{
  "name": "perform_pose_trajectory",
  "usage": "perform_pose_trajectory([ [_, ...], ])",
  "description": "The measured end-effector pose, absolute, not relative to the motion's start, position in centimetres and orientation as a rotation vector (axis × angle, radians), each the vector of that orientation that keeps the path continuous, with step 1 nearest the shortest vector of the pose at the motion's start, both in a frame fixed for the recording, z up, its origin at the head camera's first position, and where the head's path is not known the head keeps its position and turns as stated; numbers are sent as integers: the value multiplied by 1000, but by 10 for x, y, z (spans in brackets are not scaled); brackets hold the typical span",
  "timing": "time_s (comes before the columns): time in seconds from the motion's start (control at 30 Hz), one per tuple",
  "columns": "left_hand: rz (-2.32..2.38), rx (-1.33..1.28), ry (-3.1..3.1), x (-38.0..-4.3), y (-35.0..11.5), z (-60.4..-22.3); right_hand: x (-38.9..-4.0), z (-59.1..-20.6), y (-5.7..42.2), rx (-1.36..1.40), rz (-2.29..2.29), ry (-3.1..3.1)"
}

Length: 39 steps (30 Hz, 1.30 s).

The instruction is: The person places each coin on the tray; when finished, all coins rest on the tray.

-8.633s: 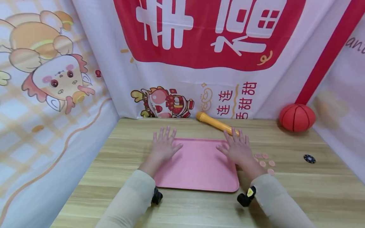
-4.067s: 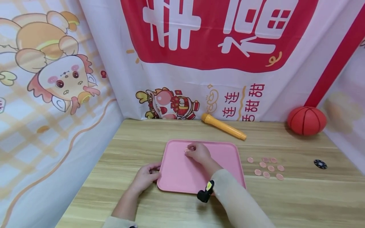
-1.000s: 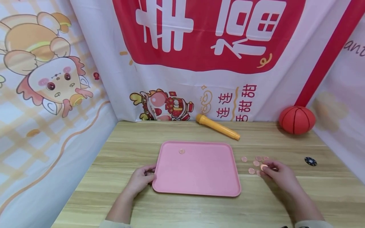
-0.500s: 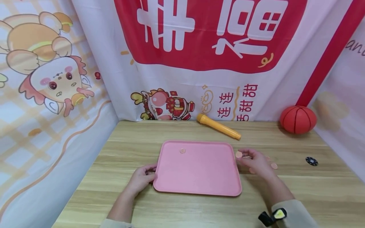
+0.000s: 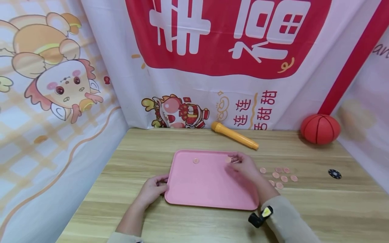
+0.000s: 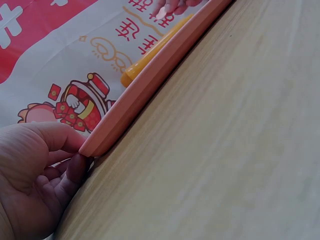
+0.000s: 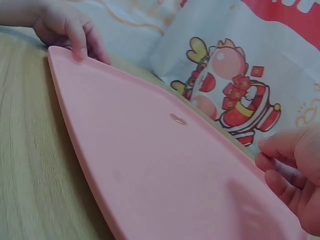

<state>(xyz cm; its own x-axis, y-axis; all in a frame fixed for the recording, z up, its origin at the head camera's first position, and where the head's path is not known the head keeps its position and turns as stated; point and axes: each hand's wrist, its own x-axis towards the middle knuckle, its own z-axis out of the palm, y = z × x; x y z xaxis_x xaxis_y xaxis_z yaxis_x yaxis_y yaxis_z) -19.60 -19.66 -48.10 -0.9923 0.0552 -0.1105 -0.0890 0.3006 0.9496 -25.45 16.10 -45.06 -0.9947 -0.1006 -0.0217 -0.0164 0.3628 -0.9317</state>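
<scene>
A pink rectangular tray (image 5: 209,189) lies on the wooden table. My left hand (image 5: 151,190) grips its left edge; in the left wrist view the thumb and fingers (image 6: 75,167) pinch the tray's corner (image 6: 107,135). Over the tray's far right part, my right hand (image 5: 247,167) pinches a small pinkish coin-like disc (image 5: 228,159) between thumb and fingers. The right wrist view has that hand (image 7: 295,170) above the tray surface, casting a shadow on it. One similar disc (image 5: 196,161) lies flat near the tray's far left corner.
Several more pinkish discs (image 5: 284,179) lie loose right of the tray. A black poker chip (image 5: 335,173) is farther right. Behind the tray lies an orange toy microphone (image 5: 235,135); a red ball (image 5: 320,129) sits at the back right. Printed cloth (image 5: 182,81) walls the table.
My right hand set one disc on the tray, went right to the loose discs, picked up another and carried it left over the tray. The left hand keeps its grip on the edge.
</scene>
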Motion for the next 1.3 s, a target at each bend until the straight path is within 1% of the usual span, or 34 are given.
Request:
perform_pose_trajectory([
  [0.23, 1798, -34, 2423, -195, -197, -482, -271, -469, 127, 26, -1752, 2497],
  [0.4, 1795, -24, 2424, -195, -198, -482, -281, -477, 102, 63, -1784, 2462],
  [0.63, 1790, 10, 2426, -194, -198, -482, -289, -479, 76, 80, -1656, 2550],
  [0.87, 1783, 9, 2431, -193, -197, -479, -289, -476, 66, 32, -1517, 2629],
  [1.07, 1781, 17, 2429, -194, -196, -478, -288, -474, 65, 59, -1394, 2680],
  [1.3, 1794, 18, 2417, -194, -198, -479, -290, -470, 63, 61, -1350, 2681],
])
